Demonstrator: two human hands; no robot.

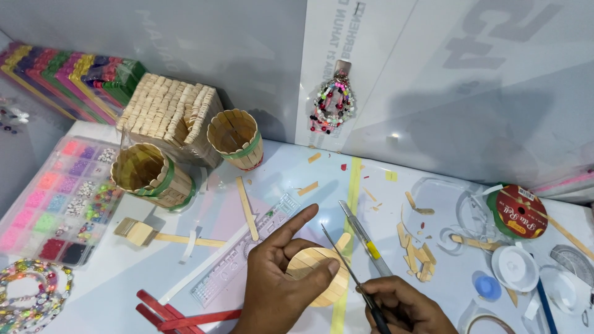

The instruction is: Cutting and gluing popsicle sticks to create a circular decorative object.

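One round disc of wooden sticks [317, 275], pale, flat, low and centre on the white tabletop [278, 164], grain running slightly up to the right. Left hand [281, 278] clamped on disc: thumb pressed on top face near right edge, index finger stretched out up and right above disc, remaining fingers curled beneath or behind, not fully visible. Right hand [405, 306] just right of disc and lower, closed in a pen grip on thin dark tool [346, 269]; shaft slanting up and left, tip ending just above disc's upper right edge, contact with wood impossible to tell. Nearer hand to disc: left, touching; right apart, reaching only through tool. Utility knife [365, 238], grey with yellow slider, lying loose just right of disc, long axis roughly parallel to tool. Clear ruler [241, 260] left of disc, slanting up to the right. Single craft stick [247, 209] up and left of disc. Scatter of stick offcuts [416, 250] right of disc. Red sticks [179, 315] low and left of disc. Two stick cups banded in green [236, 139] well up and left of disc. Bead organiser tray [62, 201] far left of disc. Ribbon spool [518, 211] and white reel [515, 267] far right of disc.
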